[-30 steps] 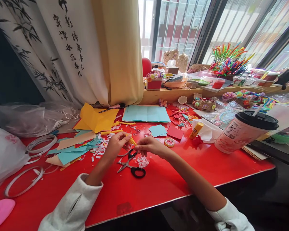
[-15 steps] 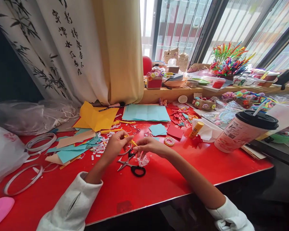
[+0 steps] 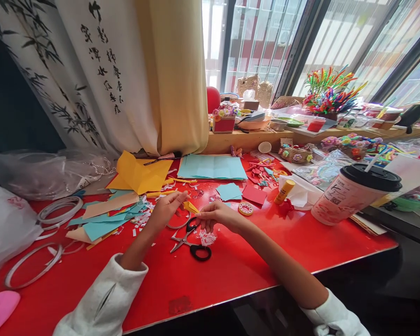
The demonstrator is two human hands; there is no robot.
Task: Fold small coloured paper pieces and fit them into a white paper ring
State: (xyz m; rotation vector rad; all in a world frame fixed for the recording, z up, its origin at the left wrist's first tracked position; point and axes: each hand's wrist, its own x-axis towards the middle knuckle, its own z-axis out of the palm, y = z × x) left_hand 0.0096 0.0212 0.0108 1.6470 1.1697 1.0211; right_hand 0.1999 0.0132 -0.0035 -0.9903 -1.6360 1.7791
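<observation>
My right hand (image 3: 220,217) pinches a small folded piece of yellow paper (image 3: 191,207) by its right end. Just left of this paper is my left hand (image 3: 167,210), its fingers loosely bent and a little apart from the piece. Below the hands lie scissors (image 3: 200,253) with black handles, their blades parted and pointing left. White paper shreds (image 3: 207,238) sit in a small heap beside the scissors, under my right fingers. A white ring (image 3: 177,227) shows partly behind the scissors.
Cut blue paper (image 3: 105,228), a yellow sheet (image 3: 140,172) and tape rolls (image 3: 60,208) lie left. Blue sheets (image 3: 212,166), a red paper stack (image 3: 254,194), a small round tape roll (image 3: 245,208) and a glue stick (image 3: 284,191) are further back. A tall lidded cup (image 3: 350,196) stands right.
My left hand has drawn slightly left and off the yellow paper, so more of the piece shows. My right hand still holds it.
</observation>
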